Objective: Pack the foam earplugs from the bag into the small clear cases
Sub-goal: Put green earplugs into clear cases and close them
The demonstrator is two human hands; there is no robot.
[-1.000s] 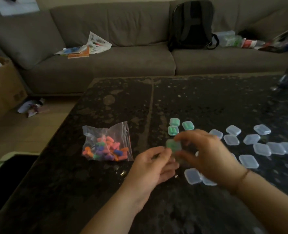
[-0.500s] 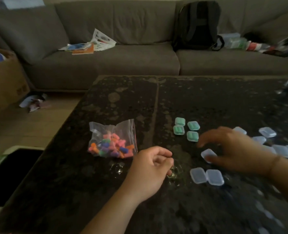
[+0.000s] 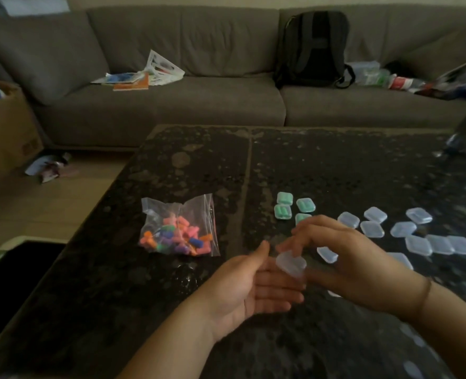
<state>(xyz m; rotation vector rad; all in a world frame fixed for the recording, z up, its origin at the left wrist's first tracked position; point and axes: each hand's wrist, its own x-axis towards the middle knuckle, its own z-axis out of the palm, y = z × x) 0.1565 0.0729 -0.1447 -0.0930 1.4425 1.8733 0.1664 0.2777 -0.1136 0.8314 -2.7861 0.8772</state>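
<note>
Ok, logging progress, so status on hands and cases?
Right hand pinching an empty clear case. Left hand open beside it. Bag of earplugs untouched on the table. Nothing in the way.

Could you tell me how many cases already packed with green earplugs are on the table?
4, clustered right of the bag: the far case, one at its right, one nearer, and one partly hidden behind the right hand. More may be hidden.
</note>
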